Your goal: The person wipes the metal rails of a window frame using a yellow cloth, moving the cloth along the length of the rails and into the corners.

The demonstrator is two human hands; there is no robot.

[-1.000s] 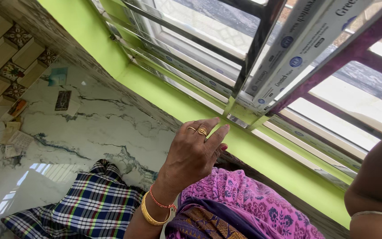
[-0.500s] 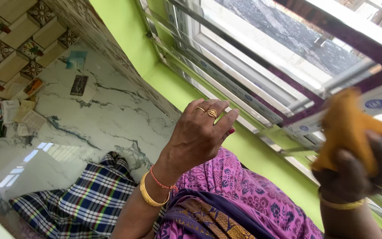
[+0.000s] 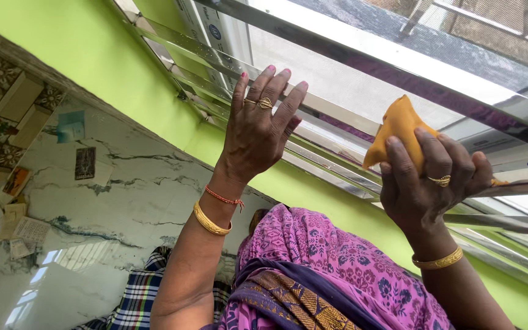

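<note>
Two hands: both belong to the person wearing the camera, raised to a window.
Left hand (image 3: 258,131): fingers spread flat, holding nothing, fingertips resting on a metal window bar (image 3: 337,110).
Right hand (image 3: 429,180): fingers curled tight around an orange cloth (image 3: 398,125), which is bunched in the fist and pressed against the window rails.
Cloth, position: in the right hand, its free corner poking up above the knuckles, touching the bars just right of the left hand.
Cloth, handling: judged light, soft and limp; it folds to any grip, will not break, and is best held as a wad in the palm so a pad of fabric meets the metal.
Count: one cloth; two gold bangles, one on each wrist; one red thread on the left wrist; rings on both hands.
Surroundings: green sill (image 3: 313,189), marble-patterned floor (image 3: 123,195), checked cloth (image 3: 132,299) below.
</note>
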